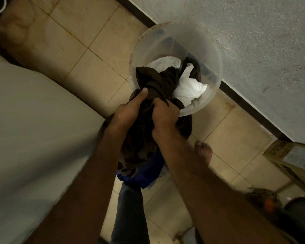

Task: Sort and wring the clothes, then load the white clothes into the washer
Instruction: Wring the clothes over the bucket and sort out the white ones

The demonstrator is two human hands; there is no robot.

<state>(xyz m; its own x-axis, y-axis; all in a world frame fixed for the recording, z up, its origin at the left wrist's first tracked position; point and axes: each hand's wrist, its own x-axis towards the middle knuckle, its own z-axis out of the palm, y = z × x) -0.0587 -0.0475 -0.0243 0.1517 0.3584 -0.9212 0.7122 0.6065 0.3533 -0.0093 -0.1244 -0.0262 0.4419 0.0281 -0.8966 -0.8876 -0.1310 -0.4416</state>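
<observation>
On a beige tiled floor (77,41), against a rough plaster wall (253,32): a translucent tub (165,43) holding white clothes (188,90) and dark pieces mixed together. Above its near rim, gripping a dark brown garment (158,80) with both hands: left hand (128,110) curled round the twisted neck of the cloth, thumb laid along it; right hand (164,111) just beside it, fingers clenched into the same bunch. Looks like a wring or a lift-out of 1 dark item. Below the forearms, more dark cloth and a blue cloth (148,171), hanging or heaped; cannot tell which. At the left, a large white surface (33,129), possibly the washer, with lid and drum out of view.

Judging by this: sorting under way but not finished, with at least 2 white pieces in the tub among the darks. No sign of whites wrung or loaded. Left to do: clear out the darks, wring the whites, carry them to the washer.
</observation>
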